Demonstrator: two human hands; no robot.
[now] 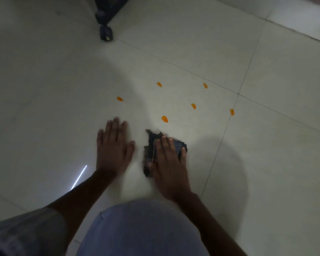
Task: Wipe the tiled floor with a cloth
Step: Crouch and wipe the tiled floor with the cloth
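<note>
Right hand (167, 159) flat on dark cloth (151, 145), fingers (165, 143) straight and pressing it to the floor (229, 52), cloth edges showing beyond fingertips, left hand (113, 146) open, palm on tile beside it

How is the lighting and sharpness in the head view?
Head view: dim, with a brighter patch around the orange spots; soft shadows near both hands; a thin glare streak on the floor; left hand fingertips slightly motion-blurred; the cloth reads dark, with little detail.

Legible text, labels, brands, numbers, signs: none. No readable marking on the tiled floor (192, 52) or the cloth (151, 145).
</note>
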